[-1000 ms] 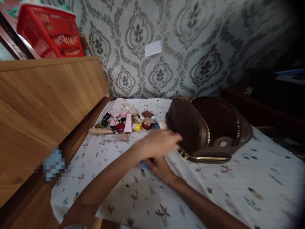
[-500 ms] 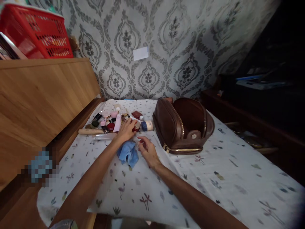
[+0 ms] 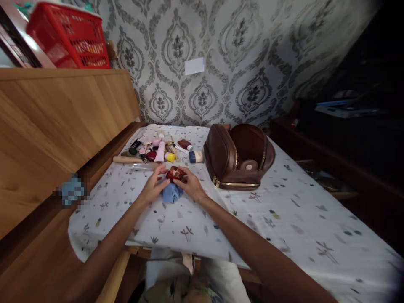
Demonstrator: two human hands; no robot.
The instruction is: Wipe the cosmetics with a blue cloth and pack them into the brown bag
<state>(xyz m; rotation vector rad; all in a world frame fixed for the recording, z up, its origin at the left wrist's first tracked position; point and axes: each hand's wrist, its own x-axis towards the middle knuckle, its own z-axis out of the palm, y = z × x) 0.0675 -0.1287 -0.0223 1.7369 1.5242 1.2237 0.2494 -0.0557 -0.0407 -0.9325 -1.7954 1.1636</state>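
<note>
A small dark-red cosmetic jar [image 3: 175, 173] with a shiny surface is held between both hands, just above the blue cloth [image 3: 172, 194]. My left hand [image 3: 154, 184] closes on the jar's left side, its thumb at the lower edge. From the other side my right hand [image 3: 191, 185] grips it with thumb and fingers. The cloth lies crumpled on the table under the jar, partly covered by the hands. Beyond them sit a pink tube [image 3: 160, 151], a yellow-capped item [image 3: 170, 157] and a blue-and-cream jar [image 3: 195, 157].
On the right stands a brown toiletry bag [image 3: 221, 155], unzipped. A wooden-coloured stick [image 3: 128, 159] and a clear tube [image 3: 144, 166] lie left of the hands, near several cosmetics. A wooden cabinet [image 3: 78, 109] with a red basket [image 3: 67, 35] borders the left side.
My left hand has lifted the red jar from among the cosmetics and brought it toward me over the cloth. My right hand has closed on it too. The view has shifted slightly.
</note>
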